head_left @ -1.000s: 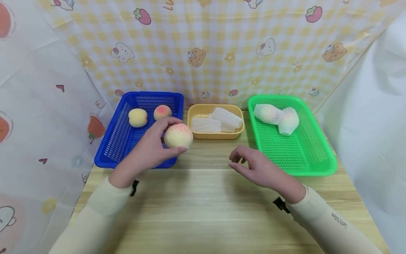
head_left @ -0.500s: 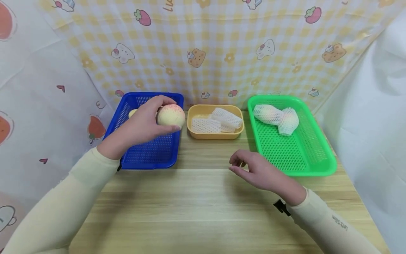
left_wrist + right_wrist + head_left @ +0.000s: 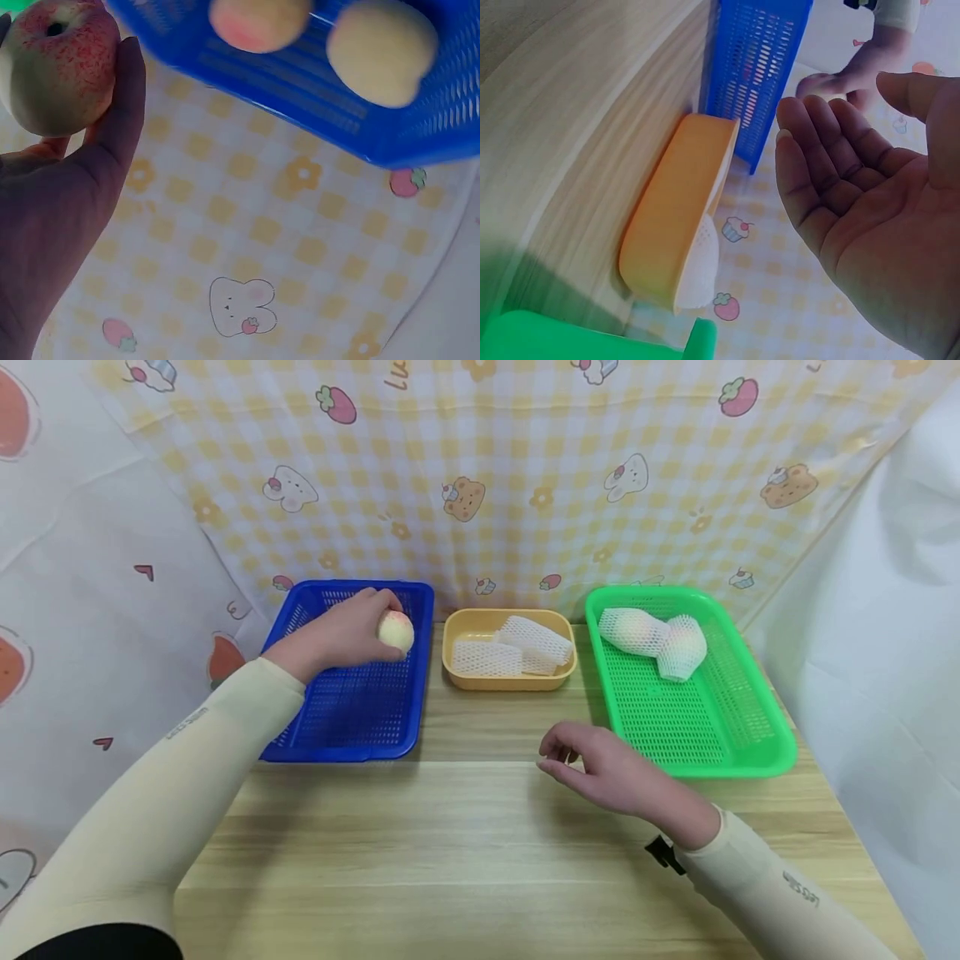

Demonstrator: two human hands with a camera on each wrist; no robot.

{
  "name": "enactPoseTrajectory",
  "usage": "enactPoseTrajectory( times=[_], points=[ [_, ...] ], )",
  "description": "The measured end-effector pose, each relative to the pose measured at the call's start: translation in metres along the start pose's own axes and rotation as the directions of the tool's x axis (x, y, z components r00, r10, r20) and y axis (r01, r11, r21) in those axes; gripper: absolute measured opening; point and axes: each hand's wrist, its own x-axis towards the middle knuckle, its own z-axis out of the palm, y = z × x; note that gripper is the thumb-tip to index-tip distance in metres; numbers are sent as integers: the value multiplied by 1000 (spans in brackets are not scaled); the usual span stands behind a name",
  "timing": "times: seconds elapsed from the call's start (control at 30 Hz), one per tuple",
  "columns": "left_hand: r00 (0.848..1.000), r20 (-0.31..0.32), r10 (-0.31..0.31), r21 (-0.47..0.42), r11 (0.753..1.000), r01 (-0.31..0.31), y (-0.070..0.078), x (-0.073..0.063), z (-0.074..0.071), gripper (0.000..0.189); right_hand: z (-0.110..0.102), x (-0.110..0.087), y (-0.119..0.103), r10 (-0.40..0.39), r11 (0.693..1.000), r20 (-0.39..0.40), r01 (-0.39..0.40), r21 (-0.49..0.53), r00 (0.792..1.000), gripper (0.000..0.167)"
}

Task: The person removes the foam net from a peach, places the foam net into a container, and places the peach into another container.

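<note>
My left hand [image 3: 341,631] grips a pale yellow peach [image 3: 396,632] with a pink-speckled top, between thumb and fingers. It is over the back right part of the blue basket [image 3: 352,714]. In the left wrist view, the held peach [image 3: 56,86] shows its dark stem hollow. Two more peaches lie in that basket, a pink-tinged one [image 3: 259,19] and a yellow one [image 3: 382,52]; the hand and forearm hide them in the head view. My right hand [image 3: 607,772] hangs loosely curled over the table by the green basket, holding nothing, its palm [image 3: 877,195] bare.
A yellow tray [image 3: 510,683] between the baskets holds several white foam net sleeves [image 3: 487,658]. In the green basket [image 3: 757,760] on the right lie two peaches in foam nets [image 3: 684,647]. A checked cloth [image 3: 517,510] hangs behind the wooden table [image 3: 480,852].
My left hand has carried the peach back and to the left, from near the tray to above the blue basket, and lower. The right hand has barely moved.
</note>
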Motion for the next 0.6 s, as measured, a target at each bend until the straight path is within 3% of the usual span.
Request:
enactPoseTrajectory(
  times=[0.13, 0.37, 0.6],
  points=[
    [1000, 18, -20, 26, 999, 19, -12, 16, 3, 68, 0, 0, 0, 2, 1000, 12, -2, -8, 1000, 5],
    [996, 74, -44, 28, 999, 42, -18, 34, 6, 67, 2, -2, 2, -3, 1000, 30, 4, -9, 1000, 8],
    [995, 101, -10, 204, 979, -11, -23, 42, 27, 63, 5, -2, 2, -18, 1000, 44, 18, -8, 999, 9]
  ],
)
